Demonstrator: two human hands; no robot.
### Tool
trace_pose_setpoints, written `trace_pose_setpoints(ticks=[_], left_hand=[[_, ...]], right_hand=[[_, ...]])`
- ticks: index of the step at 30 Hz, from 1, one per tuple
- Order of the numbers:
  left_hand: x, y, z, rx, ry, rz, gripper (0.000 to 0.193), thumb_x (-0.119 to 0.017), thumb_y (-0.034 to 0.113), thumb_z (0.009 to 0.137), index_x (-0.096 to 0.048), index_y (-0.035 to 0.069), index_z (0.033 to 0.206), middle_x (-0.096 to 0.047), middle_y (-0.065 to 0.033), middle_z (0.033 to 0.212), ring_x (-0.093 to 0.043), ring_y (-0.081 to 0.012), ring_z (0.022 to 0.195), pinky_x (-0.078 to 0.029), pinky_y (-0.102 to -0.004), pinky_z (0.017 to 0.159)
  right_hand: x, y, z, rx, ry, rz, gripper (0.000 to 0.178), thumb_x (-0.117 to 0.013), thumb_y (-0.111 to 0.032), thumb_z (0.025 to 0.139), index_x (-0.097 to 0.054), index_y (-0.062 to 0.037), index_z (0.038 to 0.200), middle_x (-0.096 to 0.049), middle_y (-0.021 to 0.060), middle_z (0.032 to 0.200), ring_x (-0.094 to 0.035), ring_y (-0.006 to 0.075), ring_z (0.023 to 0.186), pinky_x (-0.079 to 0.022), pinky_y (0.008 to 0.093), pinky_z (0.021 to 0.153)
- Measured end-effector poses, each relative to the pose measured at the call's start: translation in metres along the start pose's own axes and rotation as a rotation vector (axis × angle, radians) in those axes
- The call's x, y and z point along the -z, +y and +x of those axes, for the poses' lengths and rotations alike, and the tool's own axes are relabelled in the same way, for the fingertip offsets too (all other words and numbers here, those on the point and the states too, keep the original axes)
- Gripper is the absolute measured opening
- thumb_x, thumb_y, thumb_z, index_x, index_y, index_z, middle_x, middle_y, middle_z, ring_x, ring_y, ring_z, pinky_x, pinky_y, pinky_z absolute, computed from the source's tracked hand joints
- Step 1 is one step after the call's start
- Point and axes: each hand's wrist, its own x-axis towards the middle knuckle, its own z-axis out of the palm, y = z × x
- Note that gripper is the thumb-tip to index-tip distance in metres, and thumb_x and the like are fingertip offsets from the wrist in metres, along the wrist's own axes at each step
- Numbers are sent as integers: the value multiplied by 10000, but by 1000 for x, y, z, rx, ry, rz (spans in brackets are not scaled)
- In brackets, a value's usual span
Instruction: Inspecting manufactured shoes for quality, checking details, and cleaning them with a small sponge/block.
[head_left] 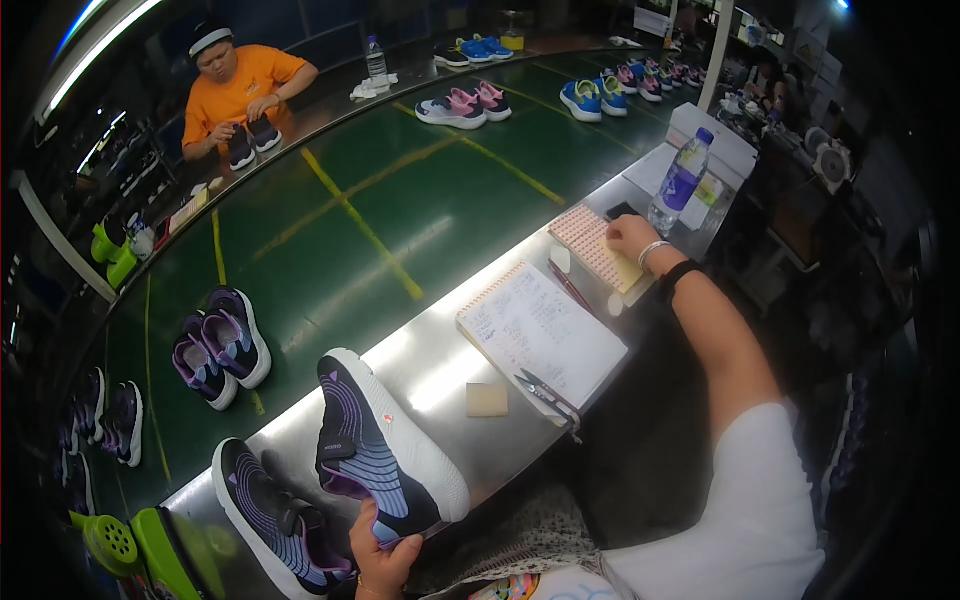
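Note:
My left hand [384,562] grips the heel of a dark blue and purple sneaker [385,440], tilted so its white sole side faces up. A small red mark shows on that sole side. The matching sneaker [275,520] rests to its left on the metal ledge. Far to the right, my right hand [634,238] has its fingers pinched together on a sheet of small red-printed labels [590,240]. Whatever is between those fingertips is hidden.
An open spiral notebook [545,330] bears a pen [570,285] and thread snips [548,393]. A tan square pad [487,400] lies nearby. A water bottle [682,185] stands beyond my right hand. Pairs of shoes [222,345] sit on the green conveyor [350,250]; a co-worker in orange [240,95] handles shoes opposite.

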Motion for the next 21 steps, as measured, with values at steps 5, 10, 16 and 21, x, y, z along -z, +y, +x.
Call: trace_pose_setpoints(ticks=[5,10,16,21], left_hand=[[6,-9,-5,127,-35,-52,430,-663,39,724,-499,-46,1112,-587,-68,939,-571,-132,809,-473,-258,715],[5,-10,-12,106,-30,-39,409,-666,46,724,-511,-47,1090,-583,-53,929,-569,-116,771,-476,-246,675],[2,15,11,-4,107,-329,416,-692,214,645,-601,-78,927,-603,-135,915,-583,-218,832,-437,-309,776],[11,30,32,147,-29,-566,541,-662,88,734,-467,-58,1217,-594,-31,978,-534,-74,820,-449,-220,711]], right_hand=[[7,-5,10,-4,-102,-147,100,-646,-147,718,-678,-84,788,-653,118,787,-627,276,768,-493,361,722],[5,-8,6,30,-136,-255,129,-606,-171,754,-689,-89,809,-659,132,824,-635,286,786,-500,368,740],[-22,-1,25,89,-44,-298,155,-567,-138,751,-684,-63,817,-649,174,825,-632,317,785,-500,392,733],[41,-70,-10,65,-48,424,86,-595,-45,817,-629,29,846,-614,78,673,-572,127,604,-466,242,592]])
